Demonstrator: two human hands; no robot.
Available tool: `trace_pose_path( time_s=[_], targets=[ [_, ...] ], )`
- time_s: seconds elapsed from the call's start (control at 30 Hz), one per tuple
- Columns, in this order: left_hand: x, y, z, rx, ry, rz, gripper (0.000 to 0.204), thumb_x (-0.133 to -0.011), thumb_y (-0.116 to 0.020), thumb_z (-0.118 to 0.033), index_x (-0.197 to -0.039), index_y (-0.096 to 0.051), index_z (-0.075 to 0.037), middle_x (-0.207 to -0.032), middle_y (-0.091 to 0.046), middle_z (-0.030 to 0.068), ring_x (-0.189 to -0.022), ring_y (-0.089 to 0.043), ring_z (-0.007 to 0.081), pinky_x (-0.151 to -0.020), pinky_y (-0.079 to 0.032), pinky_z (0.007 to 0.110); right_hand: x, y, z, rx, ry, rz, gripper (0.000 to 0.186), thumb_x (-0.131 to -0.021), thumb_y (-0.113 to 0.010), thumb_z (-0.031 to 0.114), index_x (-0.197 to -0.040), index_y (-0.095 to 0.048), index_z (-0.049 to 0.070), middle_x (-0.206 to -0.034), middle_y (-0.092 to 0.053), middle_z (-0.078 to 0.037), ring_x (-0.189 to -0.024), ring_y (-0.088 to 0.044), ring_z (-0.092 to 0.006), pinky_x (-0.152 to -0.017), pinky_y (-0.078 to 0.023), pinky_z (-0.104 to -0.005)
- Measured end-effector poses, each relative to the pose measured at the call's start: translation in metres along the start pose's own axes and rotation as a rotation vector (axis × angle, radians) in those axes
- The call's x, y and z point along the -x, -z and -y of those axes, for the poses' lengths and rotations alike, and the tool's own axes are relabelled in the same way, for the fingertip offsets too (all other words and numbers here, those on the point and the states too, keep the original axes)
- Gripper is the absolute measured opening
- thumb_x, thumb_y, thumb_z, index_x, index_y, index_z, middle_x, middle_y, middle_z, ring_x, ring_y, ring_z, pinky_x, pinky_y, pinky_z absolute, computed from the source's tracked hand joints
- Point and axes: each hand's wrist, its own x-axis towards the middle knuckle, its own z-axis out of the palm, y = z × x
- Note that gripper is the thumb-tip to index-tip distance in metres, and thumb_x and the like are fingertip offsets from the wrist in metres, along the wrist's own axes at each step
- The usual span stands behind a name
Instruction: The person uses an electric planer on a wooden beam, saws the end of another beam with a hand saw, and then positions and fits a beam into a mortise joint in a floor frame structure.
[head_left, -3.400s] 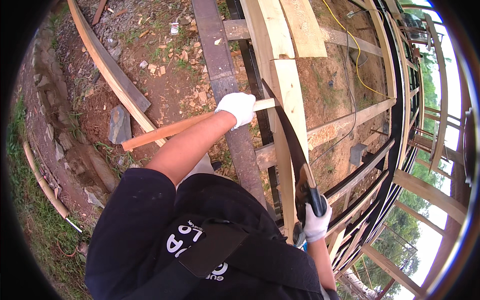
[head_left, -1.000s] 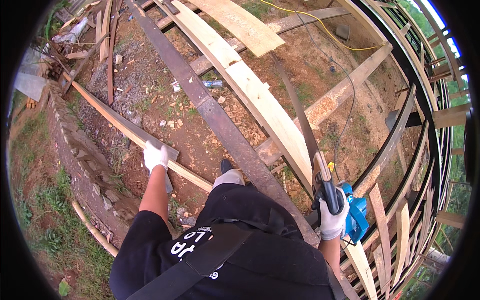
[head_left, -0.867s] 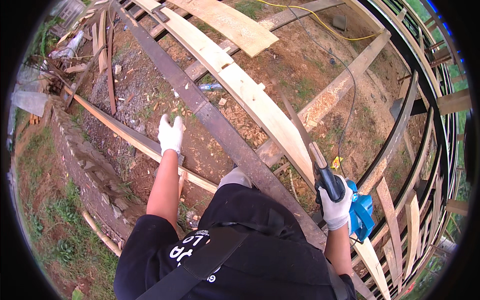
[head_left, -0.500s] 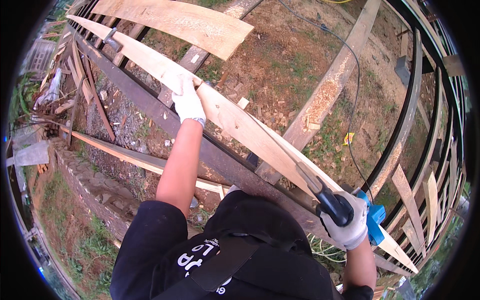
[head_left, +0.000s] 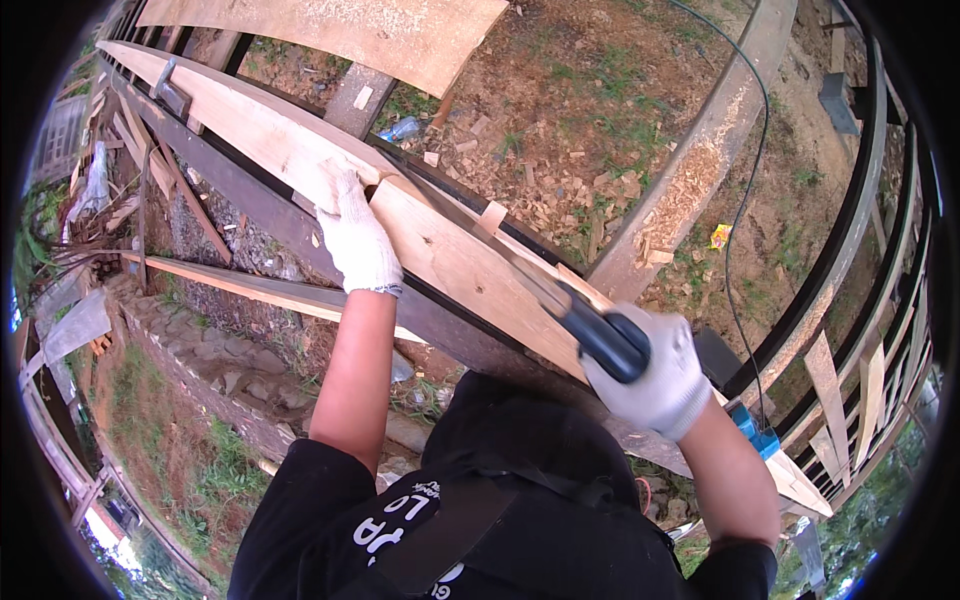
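Note:
My right hand (head_left: 650,375), in a white glove, is closed round the black handle (head_left: 605,335) of a handsaw. Its narrow blade (head_left: 500,250) points up and left along the far edge of a long pale wooden board (head_left: 450,255). Part of the blade is hard to tell from the board edge. My left hand (head_left: 355,235), also gloved, is closed on the board's near side, just left of a small dark notch (head_left: 372,190). On the board's far left part sits a dark metal piece shaped like a hammer head (head_left: 172,95).
A blue power tool (head_left: 755,430) with a dark cord (head_left: 765,130) lies at the right end. A dark beam (head_left: 250,190) runs under the board. Beyond are a wide plank (head_left: 340,35) and a beam (head_left: 690,185) strewn with shavings. Wood chips litter the ground.
My right hand has moved left and up with the saw, away from the blue power tool. My left hand still holds the board near the notch; the whole view has shifted a little.

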Motion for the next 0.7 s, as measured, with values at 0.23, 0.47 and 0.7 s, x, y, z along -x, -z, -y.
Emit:
trace_pose_path(
  time_s=[0.23, 0.47, 0.7],
  targets=[
    [0.001, 0.009, 0.006, 0.156, 0.026, 0.055, 0.063, -0.101, -0.064, -0.037, -0.144, -0.047, 0.006, -0.14, -0.057, 0.0181, -0.123, -0.055, 0.0234, -0.107, -0.042, 0.036, 0.07, 0.028, 0.001, 0.055, -0.114, 0.021, 0.028, -0.073, -0.078, 0.019, -0.096, -0.069, 0.005, -0.074, -0.069, -0.015, -0.065, -0.07, -0.036, -0.061, -0.057, -0.0434],
    [-0.005, 0.012, 0.014, 0.128, 0.077, 0.061, 0.057, -0.103, -0.063, -0.035, -0.141, -0.049, 0.006, -0.135, -0.059, 0.0171, -0.119, -0.056, 0.0214, -0.105, -0.043, 0.036, 0.032, 0.015, 0.003, 0.014, -0.016, 0.055, 0.027, -0.071, -0.076, 0.014, -0.096, -0.07, 0.007, -0.082, -0.07, -0.009, -0.068, -0.071, -0.0322, -0.064, -0.059, -0.0395],
    [-0.005, 0.007, 0.011, 0.182, 0.158, 0.087, 0.056, -0.101, -0.065, -0.035, -0.139, -0.05, 0.004, -0.129, -0.061, 0.0156, -0.109, -0.061, 0.0198, -0.096, -0.05, 0.034, -0.006, -0.001, 0.013, 0.002, -0.054, 0.074, 0.032, -0.071, -0.079, 0.019, -0.098, -0.066, 0.008, -0.076, -0.069, -0.014, -0.063, -0.067, -0.0372, -0.059, -0.055, -0.0424]
  ],
)
